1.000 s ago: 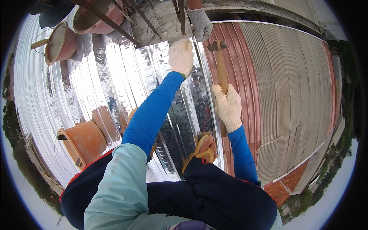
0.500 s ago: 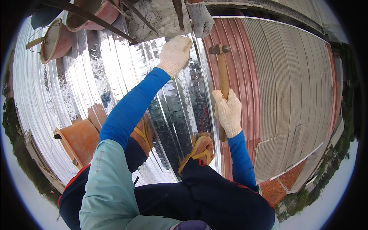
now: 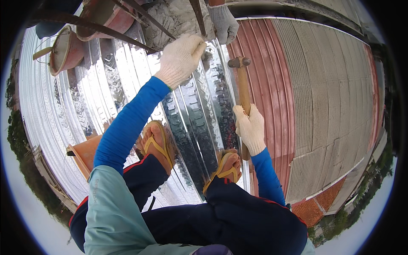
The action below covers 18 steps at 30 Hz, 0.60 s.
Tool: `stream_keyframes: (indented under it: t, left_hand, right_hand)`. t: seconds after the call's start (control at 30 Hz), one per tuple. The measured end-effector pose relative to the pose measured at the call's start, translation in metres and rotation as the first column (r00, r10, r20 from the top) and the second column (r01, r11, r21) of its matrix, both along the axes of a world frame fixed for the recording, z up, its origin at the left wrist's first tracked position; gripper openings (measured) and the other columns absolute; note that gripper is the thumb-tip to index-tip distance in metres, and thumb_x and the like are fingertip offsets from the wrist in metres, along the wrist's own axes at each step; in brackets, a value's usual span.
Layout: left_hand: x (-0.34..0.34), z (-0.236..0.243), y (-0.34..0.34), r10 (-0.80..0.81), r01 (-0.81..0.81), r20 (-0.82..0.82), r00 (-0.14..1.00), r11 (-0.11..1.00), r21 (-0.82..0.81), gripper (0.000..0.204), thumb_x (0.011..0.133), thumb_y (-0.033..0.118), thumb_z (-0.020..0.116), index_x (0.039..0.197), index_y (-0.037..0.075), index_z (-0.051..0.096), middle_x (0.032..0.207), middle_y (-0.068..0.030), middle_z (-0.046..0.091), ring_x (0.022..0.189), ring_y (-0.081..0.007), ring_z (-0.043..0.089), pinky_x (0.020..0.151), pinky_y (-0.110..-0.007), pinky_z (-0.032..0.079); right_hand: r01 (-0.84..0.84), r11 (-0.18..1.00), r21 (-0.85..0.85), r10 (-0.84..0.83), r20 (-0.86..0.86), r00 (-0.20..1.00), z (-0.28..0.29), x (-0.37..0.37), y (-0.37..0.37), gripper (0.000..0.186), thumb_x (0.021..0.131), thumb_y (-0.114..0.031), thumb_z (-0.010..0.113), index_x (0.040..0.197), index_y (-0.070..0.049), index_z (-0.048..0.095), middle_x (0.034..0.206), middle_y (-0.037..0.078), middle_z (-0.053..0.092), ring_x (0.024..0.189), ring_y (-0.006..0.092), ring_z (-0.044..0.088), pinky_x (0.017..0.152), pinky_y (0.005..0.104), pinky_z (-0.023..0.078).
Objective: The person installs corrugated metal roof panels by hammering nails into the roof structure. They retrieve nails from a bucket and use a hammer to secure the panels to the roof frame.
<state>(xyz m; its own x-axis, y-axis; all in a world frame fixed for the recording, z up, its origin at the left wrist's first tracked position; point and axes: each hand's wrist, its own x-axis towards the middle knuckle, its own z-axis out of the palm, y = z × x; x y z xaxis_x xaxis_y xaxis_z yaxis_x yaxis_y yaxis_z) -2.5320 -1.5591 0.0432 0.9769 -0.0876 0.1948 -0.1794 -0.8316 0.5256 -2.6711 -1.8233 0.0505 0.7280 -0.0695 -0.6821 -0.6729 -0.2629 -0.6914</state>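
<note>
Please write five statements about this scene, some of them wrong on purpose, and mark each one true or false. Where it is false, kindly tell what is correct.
1. The right hand holds a hammer. True.
2. Both hands grip the hammer. False: the left hand is away from it, near a rough grey surface.
3. An orange bucket is on the person's left side. True.
4. The person is barefoot. False: the person wears yellow sandals.
5. Another person's gloved hand is visible near the top edge. True.
</note>
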Motion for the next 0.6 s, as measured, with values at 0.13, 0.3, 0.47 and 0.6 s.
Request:
stream_keyframes:
  t: [0.13, 0.3, 0.47, 0.6]
  left_hand:
    - [-0.073, 0.025, 0.007, -0.068, 0.046, -0.197, 0.978, 0.992, -0.114, 0.022, 0.107, 0.028, 0.067, 0.113, 0.008, 0.074, 0.108, -0.0150, 0.075, 0.096, -0.0380, 0.075, 0.083, -0.047, 0.060]
    - [-0.143, 0.103, 0.073, -0.345, 0.368, -0.490, 0.801, 0.928, -0.053, 0.017, 0.107, 0.022, 0.065, 0.115, 0.008, 0.069, 0.107, -0.0155, 0.073, 0.095, -0.0404, 0.074, 0.081, -0.048, 0.061]
    - [-0.178, 0.195, 0.170, -0.001, 0.009, -0.605, 0.796, 1.000, 0.009, 0.014, 0.094, 0.010, 0.062, 0.101, 0.004, 0.073, 0.085, -0.0143, 0.073, 0.077, -0.0302, 0.070, 0.071, -0.045, 0.056]
    - [-0.251, 0.165, 0.208, 0.383, -0.476, -0.573, 0.724, 0.879, -0.014, 0.023, 0.091, 0.013, 0.063, 0.104, -0.002, 0.075, 0.087, -0.0170, 0.077, 0.079, -0.0268, 0.075, 0.073, -0.040, 0.059]
  right_hand:
    - [0.004, 1.000, 0.015, -0.004, -0.011, 1.000, 0.005, -0.006, 0.009, 0.031, 0.105, -0.032, 0.074, 0.096, -0.005, 0.062, 0.067, -0.001, 0.057, 0.051, 0.0066, 0.054, 0.046, 0.0272, 0.043]
    - [-0.035, 0.996, 0.086, 0.030, 0.054, 0.998, 0.009, -0.018, 0.027, 0.030, 0.105, -0.032, 0.074, 0.099, -0.006, 0.059, 0.064, -0.001, 0.055, 0.049, 0.0071, 0.053, 0.044, 0.0269, 0.043]
    - [-0.181, 0.983, 0.011, 0.177, 0.152, 0.972, 0.020, -0.011, 0.013, 0.029, 0.109, -0.032, 0.071, 0.101, -0.008, 0.058, 0.064, -0.003, 0.053, 0.048, 0.0056, 0.050, 0.043, 0.0253, 0.040]
    - [-0.469, 0.879, -0.080, 0.476, 0.135, 0.869, 0.033, 0.008, 0.045, 0.030, 0.109, -0.034, 0.068, 0.100, -0.007, 0.058, 0.061, -0.002, 0.051, 0.047, 0.0077, 0.051, 0.043, 0.0267, 0.041]
